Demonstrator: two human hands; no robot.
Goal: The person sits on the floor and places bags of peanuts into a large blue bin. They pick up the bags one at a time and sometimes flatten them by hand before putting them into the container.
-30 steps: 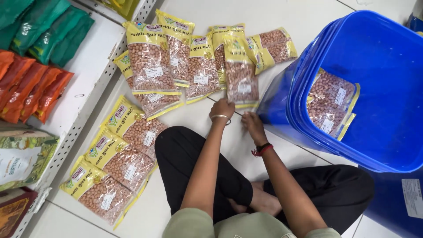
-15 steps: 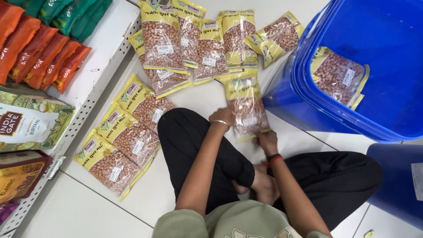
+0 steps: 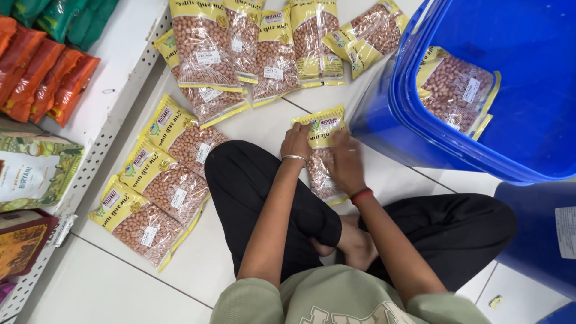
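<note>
Both sets of fingers are pressing flat, spread, on one yellow-topped clear peanut packet [image 3: 321, 150] lying on the floor at twelve o'clock from the crossed legs: left hand [image 3: 297, 143], right hand [image 3: 346, 161]. It is probably liable to slide on the smooth tile [image 3: 198, 270]. Matching packets are lying at ten [image 3: 159, 186] and twelve [image 3: 264, 48]; another is sitting in the blue bin [image 3: 528, 132] at two.

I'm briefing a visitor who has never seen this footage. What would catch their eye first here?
First, the yellow-edged clear packets of peanuts spread over the white tiled floor: a row at the top and another at the left. In the middle, the seated person's left hand and right hand press on one such packet. At the right, a big blue plastic tub holds more packets.
</note>
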